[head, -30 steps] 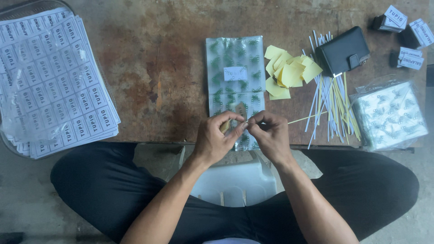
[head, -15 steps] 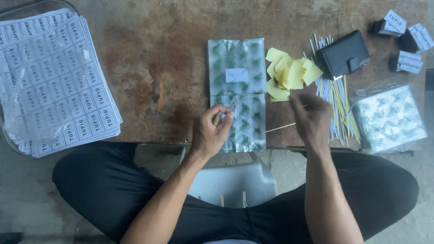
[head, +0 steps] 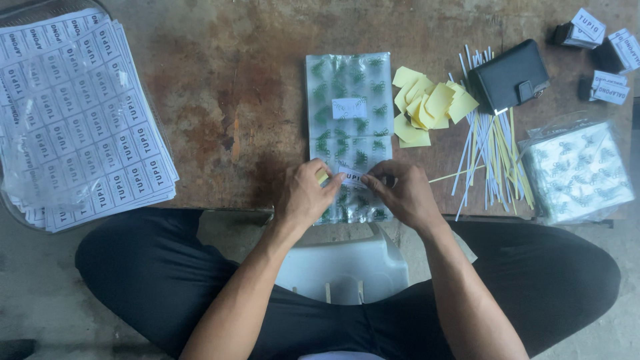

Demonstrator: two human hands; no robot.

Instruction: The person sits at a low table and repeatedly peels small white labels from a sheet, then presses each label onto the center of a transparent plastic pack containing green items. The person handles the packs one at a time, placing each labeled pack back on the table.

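**Both hands pinch small label over bag stack**

Left hand (head: pixel 308 195) and right hand (head: pixel 401 193) each grip an end of a small white label (head: pixel 351 176), held on the near end of the clear green-patterned bag stack (head: pixel 350 113). Yellow backing scraps (head: pixel 427 107), twist ties (head: pixel 490 150), black wallet (head: pixel 510 75) right; label sheets (head: pixel 73 120) left on table (head: pixel 227 100).

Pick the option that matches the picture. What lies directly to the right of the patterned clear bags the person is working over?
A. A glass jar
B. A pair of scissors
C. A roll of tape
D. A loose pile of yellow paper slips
D: a loose pile of yellow paper slips lies on the table just right of the patterned clear bags, near the black wallet.
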